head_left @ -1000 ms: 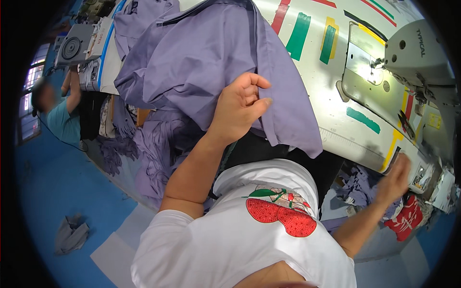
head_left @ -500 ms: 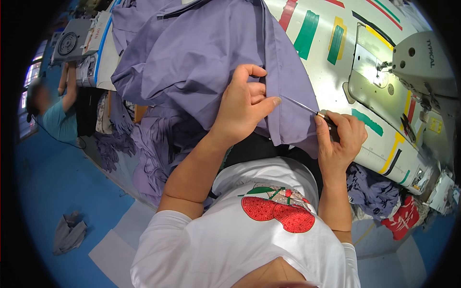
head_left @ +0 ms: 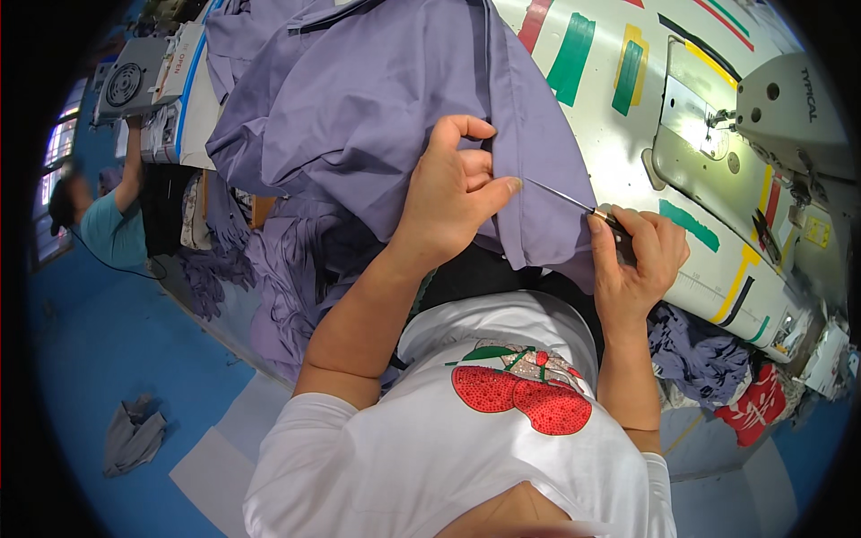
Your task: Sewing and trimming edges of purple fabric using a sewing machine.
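Observation:
A large piece of purple cloth, folded and sewn along one edge, spreads over the table's front and down toward my lap. My left hand pinches it beside the long folded strip, thumb and fingers closed on the fabric. An awl, with a thin metal shaft and dark handle, is gripped in my right hand. Its shaft lies across the strip, and the tip comes close to my left thumb. Whether the tip goes into the cloth I cannot tell.
A sewing machine stands on the taped white table at right, with small dark thread snips near it. Purple cloth pieces hang at left; bundled fabric lies below right. Another person works at far left.
My hands, the awl and the cloth have barely moved. At far left the other person has shifted posture slightly.

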Demonstrator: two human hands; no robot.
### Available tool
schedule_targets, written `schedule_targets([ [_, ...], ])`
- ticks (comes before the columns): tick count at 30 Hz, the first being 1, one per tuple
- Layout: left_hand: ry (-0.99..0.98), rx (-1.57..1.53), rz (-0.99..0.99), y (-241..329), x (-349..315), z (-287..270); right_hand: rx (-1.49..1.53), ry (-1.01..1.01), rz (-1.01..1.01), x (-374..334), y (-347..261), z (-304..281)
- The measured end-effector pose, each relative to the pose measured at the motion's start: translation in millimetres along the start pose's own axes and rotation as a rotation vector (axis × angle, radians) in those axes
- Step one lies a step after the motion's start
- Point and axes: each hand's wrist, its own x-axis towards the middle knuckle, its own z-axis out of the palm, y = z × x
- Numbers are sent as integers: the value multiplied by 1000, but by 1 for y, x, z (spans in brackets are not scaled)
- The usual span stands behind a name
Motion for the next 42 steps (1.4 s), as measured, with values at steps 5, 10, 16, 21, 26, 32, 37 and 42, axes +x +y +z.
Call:
schedule_targets([
  [5, -14, 48, 12, -2, 1, -2, -7, -4, -2, 0, 0, 1],
  [10, 1, 11, 11, 0, 0, 0, -7, -6, 1, 0, 0, 1],
  [16, 3, 22, 7, 0, -1, -1, 1, -14, 9, 1, -1, 0],
  [21, 2, 37, 16, -2, 0, -2, 6, -15, 6, 1, -1, 0],
  [26, 0, 58, 12, 2, 0, -3, 16, -16, -5, 2, 0, 1],
  [32, -90, -20, -41, 6, 0, -6, 33, -67, -15, 7, -2, -2],
  [37, -73, -3, -92, 15, 2, -10, 75, -137, 8, 14, -6, -1],
  [42, -40, -96, -78, 11, 5, -13, 60, -181, 5, 22, -17, 11],
])
